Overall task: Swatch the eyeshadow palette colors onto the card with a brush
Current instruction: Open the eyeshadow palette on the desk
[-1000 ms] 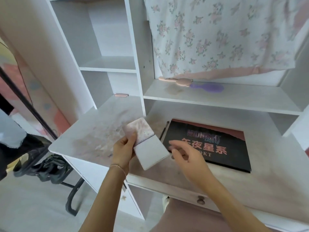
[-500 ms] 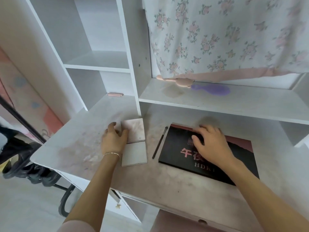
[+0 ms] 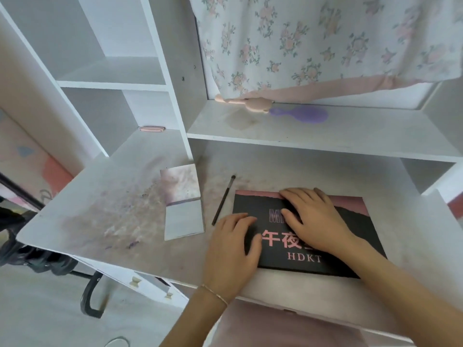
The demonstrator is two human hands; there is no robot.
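Note:
A closed black eyeshadow palette (image 3: 348, 249) with pink lettering lies flat on the white desk (image 3: 100, 221). My left hand (image 3: 233, 249) rests on its left end with the fingers over the lid. My right hand (image 3: 313, 219) lies flat across the lid's middle, its fingertips at the far pink edge. A thin dark brush (image 3: 223, 200) lies on the desk just left of the palette. Further left sits the card (image 3: 183, 202), its far half smudged pink and its near half plain white.
A pink brush (image 3: 244, 103) and a purple brush (image 3: 300, 113) lie on the shelf above, under a hanging floral cloth (image 3: 313, 41). A small pink item (image 3: 152, 129) sits at the back left of the desk. Drawer knobs (image 3: 136, 281) show below the front edge.
My left hand has let go of the card, now lying on the desk, and moved right onto the palette. My right hand has stayed on the lid, its fingers now reaching the far edge.

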